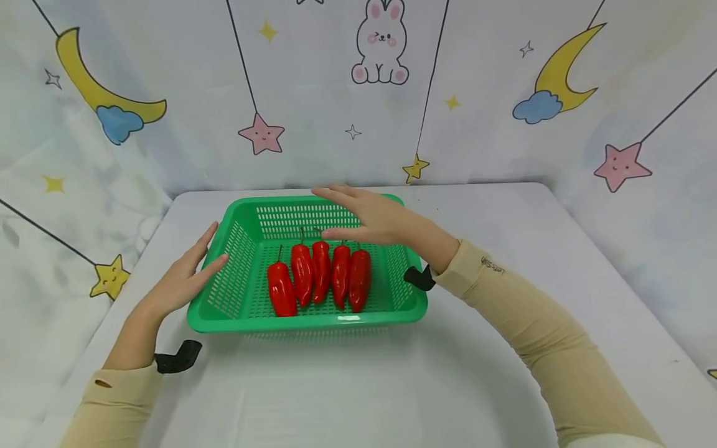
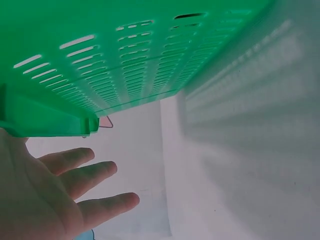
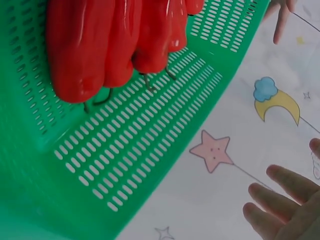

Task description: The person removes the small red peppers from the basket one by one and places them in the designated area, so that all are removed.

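A green plastic basket (image 1: pixel 235 325) with slotted walls stands on the white table, holding several glossy red peppers (image 1: pixel 302 274) side by side, stems toward the back. At its left side my left hand (image 1: pixel 179 280) has its fingers straight, thumb tip close over the rim; the left wrist view shows that palm (image 2: pixel 40 195) beside the basket's outer wall (image 2: pixel 135 55). Over the back right part of the basket, my right hand (image 1: pixel 370 214) stretches its fingers to the left and holds nothing. In the right wrist view its fingertips (image 3: pixel 272 200) are spread beyond the rim.
The white table (image 1: pixel 336 386) extends in front of and to both sides of the basket. Behind it rises a cloth backdrop (image 1: pixel 313 81) printed with moons, stars and a rabbit. A black strap (image 1: pixel 178 358) sits on the left wrist, another (image 1: pixel 420 278) on the right.
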Available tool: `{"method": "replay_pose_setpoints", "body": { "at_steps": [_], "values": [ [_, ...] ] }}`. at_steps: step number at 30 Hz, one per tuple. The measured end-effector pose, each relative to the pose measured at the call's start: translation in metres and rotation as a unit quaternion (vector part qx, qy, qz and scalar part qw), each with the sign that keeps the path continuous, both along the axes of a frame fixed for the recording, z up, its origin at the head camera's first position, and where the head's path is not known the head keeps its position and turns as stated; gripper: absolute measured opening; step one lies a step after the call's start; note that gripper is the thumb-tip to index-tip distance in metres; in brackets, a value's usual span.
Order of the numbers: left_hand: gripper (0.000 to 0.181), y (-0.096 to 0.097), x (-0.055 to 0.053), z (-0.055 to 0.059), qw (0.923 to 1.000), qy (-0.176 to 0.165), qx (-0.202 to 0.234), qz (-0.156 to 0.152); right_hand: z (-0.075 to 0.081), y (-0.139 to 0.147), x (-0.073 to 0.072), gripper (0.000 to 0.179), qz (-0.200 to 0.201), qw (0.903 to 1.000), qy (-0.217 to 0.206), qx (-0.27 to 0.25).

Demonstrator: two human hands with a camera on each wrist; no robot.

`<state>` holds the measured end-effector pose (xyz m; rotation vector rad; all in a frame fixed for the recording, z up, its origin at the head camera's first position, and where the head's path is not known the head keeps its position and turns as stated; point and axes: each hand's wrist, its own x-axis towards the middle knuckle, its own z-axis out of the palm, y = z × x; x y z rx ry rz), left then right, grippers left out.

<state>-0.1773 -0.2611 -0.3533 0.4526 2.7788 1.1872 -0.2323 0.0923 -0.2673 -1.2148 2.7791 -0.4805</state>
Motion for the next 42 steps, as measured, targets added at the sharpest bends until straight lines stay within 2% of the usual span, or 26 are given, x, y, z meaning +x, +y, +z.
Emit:
{"method": "replay_pose_setpoints", "body": {
  "at_steps": [6,14,19,26,36,42],
  "values": [
    [0.068,0.000,-0.002,-0.003,0.9998,-0.007,0.021,-0.002,-0.006,-0.010,-0.003,0.073,-0.004,0.9998,-0.013,0.011],
    [0.070,0.001,0.000,-0.007,0.9981,-0.037,0.048,0.008,-0.012,-0.024,-0.005,0.073,0.002,0.9995,-0.025,0.022],
    [0.071,0.002,-0.001,-0.011,0.9965,-0.028,0.079,0.002,-0.015,-0.030,-0.006,0.073,0.008,0.9992,-0.024,0.031],
    [0.072,0.001,0.000,-0.014,0.9900,-0.014,0.140,-0.010,-0.020,-0.039,-0.007,0.073,0.022,0.9988,-0.022,0.038],
    [0.070,0.004,-0.002,-0.019,0.9848,-0.034,0.170,-0.012,-0.028,-0.044,-0.009,0.073,0.023,0.9978,-0.013,0.061],
    [0.069,0.008,-0.003,-0.021,0.9776,-0.056,0.203,-0.011,-0.034,-0.046,-0.012,0.072,0.028,0.9972,-0.015,0.067]
  ]
}}
